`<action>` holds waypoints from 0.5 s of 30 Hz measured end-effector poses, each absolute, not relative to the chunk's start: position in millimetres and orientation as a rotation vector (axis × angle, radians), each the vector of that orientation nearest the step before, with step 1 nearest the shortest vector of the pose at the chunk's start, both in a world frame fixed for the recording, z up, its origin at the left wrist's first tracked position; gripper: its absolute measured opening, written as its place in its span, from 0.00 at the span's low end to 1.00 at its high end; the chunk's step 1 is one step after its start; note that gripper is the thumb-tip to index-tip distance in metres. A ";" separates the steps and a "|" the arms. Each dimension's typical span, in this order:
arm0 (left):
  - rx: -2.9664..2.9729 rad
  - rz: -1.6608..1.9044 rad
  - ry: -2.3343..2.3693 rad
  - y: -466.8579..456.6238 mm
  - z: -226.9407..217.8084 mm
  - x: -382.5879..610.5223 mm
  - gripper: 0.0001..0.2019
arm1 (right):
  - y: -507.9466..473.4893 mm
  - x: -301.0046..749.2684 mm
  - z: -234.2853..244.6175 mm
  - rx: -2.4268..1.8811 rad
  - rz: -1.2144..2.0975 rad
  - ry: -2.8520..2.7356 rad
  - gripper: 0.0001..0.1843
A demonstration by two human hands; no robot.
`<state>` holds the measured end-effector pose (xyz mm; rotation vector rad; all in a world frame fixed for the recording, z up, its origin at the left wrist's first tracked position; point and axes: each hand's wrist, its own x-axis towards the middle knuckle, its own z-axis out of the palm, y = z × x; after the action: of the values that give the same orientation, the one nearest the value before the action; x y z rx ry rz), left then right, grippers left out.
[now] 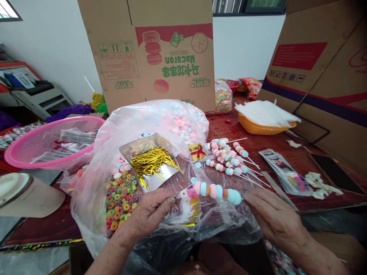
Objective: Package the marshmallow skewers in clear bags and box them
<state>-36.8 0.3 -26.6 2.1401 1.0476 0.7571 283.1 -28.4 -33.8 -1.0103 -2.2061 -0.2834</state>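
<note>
A marshmallow skewer of pink, blue and brownish pieces lies level between my hands, with printed clear wrapping at its left end. My left hand pinches that left end between thumb and forefinger. At the other end, the fingers of my right hand close together by the last blue marshmallow; the thumb is mostly hidden. Below the skewer are printed wrappers on clear plastic. Just beyond my left hand, gold twist ties lie heaped in a silvery open packet. Ring cereal sits left of them.
Finished-looking skewers lie behind my right hand, near a stack of printed bags and a phone. A pink basket and a lidded cup stand left. Behind are a large carton and an orange basket.
</note>
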 end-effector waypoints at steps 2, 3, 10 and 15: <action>2.117 0.777 1.128 0.7 -29.1 -36.4 0.13 | -31.4 283.6 -37.1 -1.011 -0.273 -2.236 0.14; 2.115 0.773 1.158 0.9 -29.8 -36.4 0.13 | -32.8 284.9 -38.7 -1.017 -0.266 -2.255 0.14; 2.214 0.604 1.078 1.0 -25.5 -29.5 0.16 | -35.0 293.8 -38.7 -1.031 -0.217 -2.315 0.13; 2.138 0.752 1.166 1.4 -27.8 -21.0 0.16 | -36.5 291.4 -35.2 -1.073 -0.166 -2.304 0.13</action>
<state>-21.0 1.4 -27.8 2.1382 1.1664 0.7521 291.4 -36.5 -35.2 -1.0730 -2.3039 -0.1659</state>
